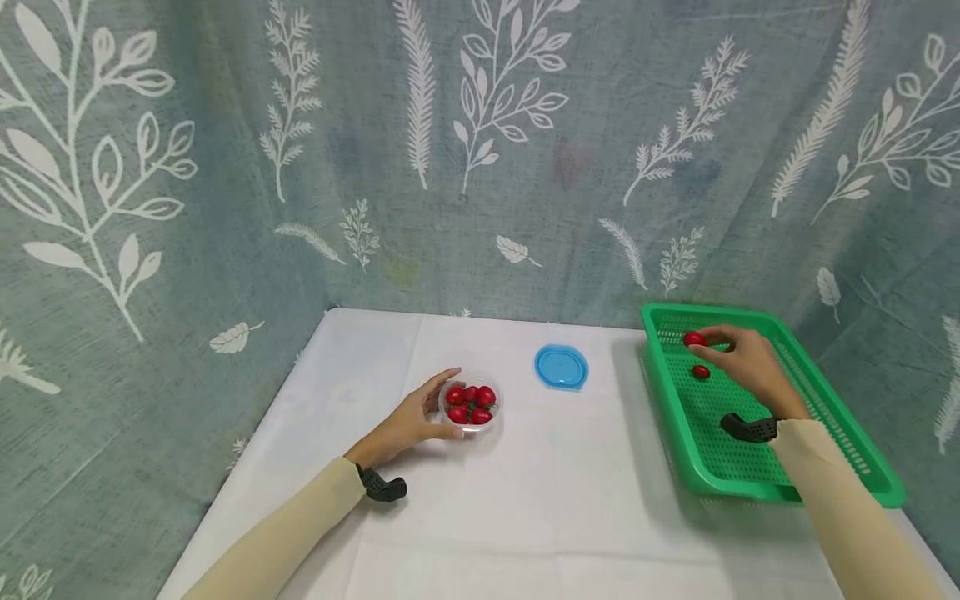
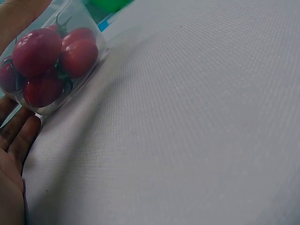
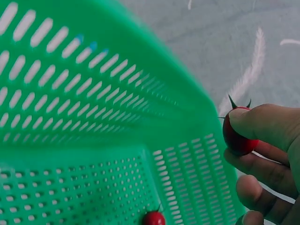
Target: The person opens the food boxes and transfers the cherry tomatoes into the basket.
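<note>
Between thumb and fingers, my right hand pinches a red cherry tomato with green sepals. It holds the tomato above the far part of a green plastic basket. Another cherry tomato lies on the basket floor, and the right wrist view catches it at the bottom edge. On the white table, my left hand grips a small clear plastic container from its left side, thumb and fingers around it. Several cherry tomatoes with green stems fill the container; some fingers are hidden behind it.
A blue lid lies flat on the white tablecloth, between the container and the basket. Slotted walls surround the basket at the table's right side. Behind the table hangs a grey-green leaf-patterned curtain.
</note>
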`<state>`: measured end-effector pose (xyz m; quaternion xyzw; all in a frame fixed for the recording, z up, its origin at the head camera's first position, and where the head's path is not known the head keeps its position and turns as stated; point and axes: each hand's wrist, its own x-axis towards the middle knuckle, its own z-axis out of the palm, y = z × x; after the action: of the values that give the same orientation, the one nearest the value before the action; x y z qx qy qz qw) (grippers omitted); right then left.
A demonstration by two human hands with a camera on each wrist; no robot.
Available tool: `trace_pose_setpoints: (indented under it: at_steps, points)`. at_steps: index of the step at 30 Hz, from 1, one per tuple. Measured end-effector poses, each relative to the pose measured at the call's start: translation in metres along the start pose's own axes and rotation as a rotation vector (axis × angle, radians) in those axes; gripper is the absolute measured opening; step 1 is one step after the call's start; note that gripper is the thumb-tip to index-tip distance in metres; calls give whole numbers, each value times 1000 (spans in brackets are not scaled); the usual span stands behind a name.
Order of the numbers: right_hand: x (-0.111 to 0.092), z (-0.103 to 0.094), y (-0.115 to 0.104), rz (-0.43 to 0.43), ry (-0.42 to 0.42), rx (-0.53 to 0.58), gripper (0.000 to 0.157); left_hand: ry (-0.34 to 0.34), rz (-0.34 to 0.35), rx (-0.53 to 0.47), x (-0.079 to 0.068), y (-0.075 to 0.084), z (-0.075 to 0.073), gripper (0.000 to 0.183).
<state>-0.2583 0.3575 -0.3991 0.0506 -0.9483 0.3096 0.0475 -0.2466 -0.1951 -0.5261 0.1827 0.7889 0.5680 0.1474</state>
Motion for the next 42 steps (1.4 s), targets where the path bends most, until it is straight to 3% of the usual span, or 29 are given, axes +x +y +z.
trace_pose_setpoints:
  at_steps: [13, 24, 32, 42]
  points:
    - [-7, 13, 31, 64, -58, -22, 58, -10, -18, -29, -4, -5, 5, 106]
    - [-2, 9, 36, 55, -77, -54, 56, 5, 3, -7, 2, -2, 2, 106]
    - [-1, 14, 40, 74, -110, -85, 56, 4, -21, -7, 1, 1, 1, 105]
    - [0, 13, 37, 85, -131, -105, 53, 0, -2, -9, 0, 3, 1, 106]
